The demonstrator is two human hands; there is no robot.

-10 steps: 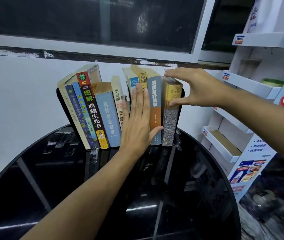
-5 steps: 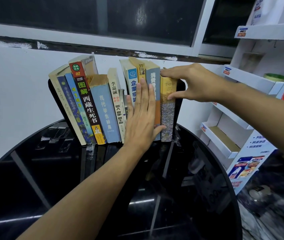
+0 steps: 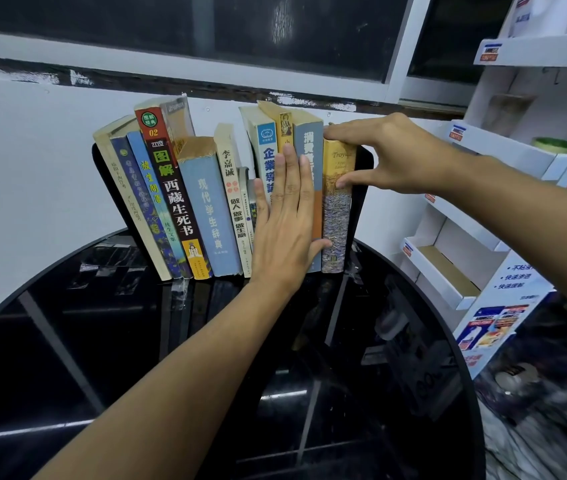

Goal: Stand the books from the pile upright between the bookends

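Black round glass table (image 3: 77,358) pushed up against a white wall (image 3: 32,168), with a dark window (image 3: 275,29) above and a white cardboard display rack (image 3: 448,258) off to the right. The row of books (image 3: 202,206) sits at the back of the table between two black bookends, the left bookend (image 3: 101,168) and the right bookend (image 3: 358,216). The books on the left lean over to the left, the ones on the right stand pretty much straight.

The left hand (image 3: 285,230) is flat with straight fingers, pressed against the spines around the middle-right of the row. The right hand (image 3: 396,157) pinches the yellow book (image 3: 335,220), forefinger on its top edge and thumb on the spine. That book is last in line, upright, right up against the right bookend and touching the grey-blue book (image 3: 309,140) beside it.
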